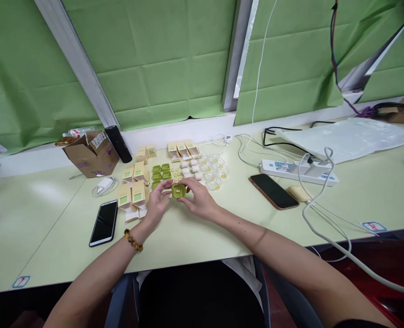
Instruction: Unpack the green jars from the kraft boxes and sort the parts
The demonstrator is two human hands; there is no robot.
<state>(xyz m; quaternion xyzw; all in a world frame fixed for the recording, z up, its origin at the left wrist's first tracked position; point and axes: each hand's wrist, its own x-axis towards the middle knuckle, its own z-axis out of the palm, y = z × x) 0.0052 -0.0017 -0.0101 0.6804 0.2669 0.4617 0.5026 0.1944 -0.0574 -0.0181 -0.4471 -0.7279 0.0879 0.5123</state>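
Both my hands meet over the table's middle around a small green tray-like piece [179,190]. My left hand [158,202], with a bead bracelet on its wrist, pinches the piece's left side. My right hand [198,198] holds its right side with curled fingers. Just beyond lie more green pieces [161,171], small white blocks [190,169] and clear plastic lids [214,172]. Small beige boxes with green labels [135,187] stand to the left of my hands, and open ones [183,149] stand further back.
A black phone [104,222] lies at the left, an orange-edged phone [273,191] at the right. A cardboard box [92,154] and black cylinder [118,143] stand at the back left. A white charger [104,184], a power strip [297,170] and cables trail across the right side.
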